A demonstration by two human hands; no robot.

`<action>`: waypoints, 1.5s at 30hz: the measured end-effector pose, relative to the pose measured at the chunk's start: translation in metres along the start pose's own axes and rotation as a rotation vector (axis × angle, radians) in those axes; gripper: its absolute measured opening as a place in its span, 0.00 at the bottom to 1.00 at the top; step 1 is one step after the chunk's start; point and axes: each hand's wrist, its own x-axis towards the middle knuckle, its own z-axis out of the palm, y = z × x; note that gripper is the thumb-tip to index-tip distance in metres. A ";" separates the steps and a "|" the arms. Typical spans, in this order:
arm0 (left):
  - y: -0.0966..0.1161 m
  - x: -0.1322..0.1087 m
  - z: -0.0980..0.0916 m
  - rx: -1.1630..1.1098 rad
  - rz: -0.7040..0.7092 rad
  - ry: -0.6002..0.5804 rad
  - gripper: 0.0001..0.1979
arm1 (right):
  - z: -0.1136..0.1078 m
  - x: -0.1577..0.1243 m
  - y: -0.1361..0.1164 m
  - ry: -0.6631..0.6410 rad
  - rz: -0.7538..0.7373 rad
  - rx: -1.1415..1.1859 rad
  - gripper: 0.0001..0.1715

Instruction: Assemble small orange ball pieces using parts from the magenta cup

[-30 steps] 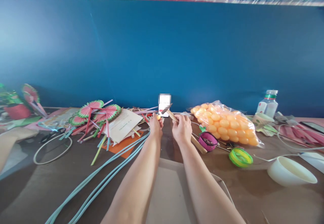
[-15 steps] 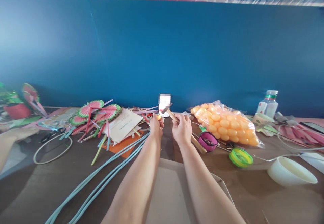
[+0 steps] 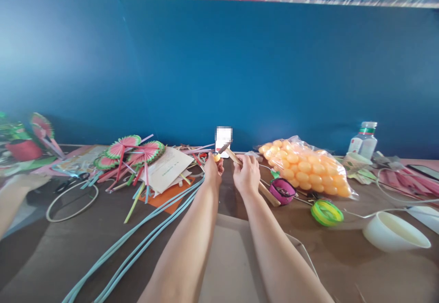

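Observation:
My left hand [image 3: 213,172] is closed round a small orange ball [image 3: 216,157], held up just above the table. My right hand [image 3: 246,173] grips a small hammer with a wooden handle [image 3: 269,195]; its dark metal head [image 3: 224,148] points toward the ball. The two hands are close together at the table's middle, and the hammer head is almost touching the ball. A clear bag of orange balls [image 3: 305,166] lies to the right of my right hand.
Pink and green paper fans [image 3: 132,150] and coloured strips lie at the left, with light blue tubes [image 3: 144,239] running toward me. A pink bowl [image 3: 281,190], green tape roll [image 3: 326,212], white bowl [image 3: 394,231], plastic bottle [image 3: 363,140] and wire ring [image 3: 70,200] sit around.
My left hand with the ball has shifted slightly right and up, toward the hammer head. My right hand has hardly moved.

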 end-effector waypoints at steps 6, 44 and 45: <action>0.000 -0.002 0.000 0.009 -0.006 -0.034 0.17 | 0.000 0.000 0.001 -0.047 0.023 -0.007 0.14; 0.002 -0.006 0.002 -0.136 0.082 -0.171 0.20 | 0.005 -0.001 0.026 -0.671 0.324 -0.271 0.09; 0.002 -0.007 0.002 -0.133 0.076 -0.192 0.20 | 0.005 -0.001 0.027 -0.686 0.331 -0.268 0.08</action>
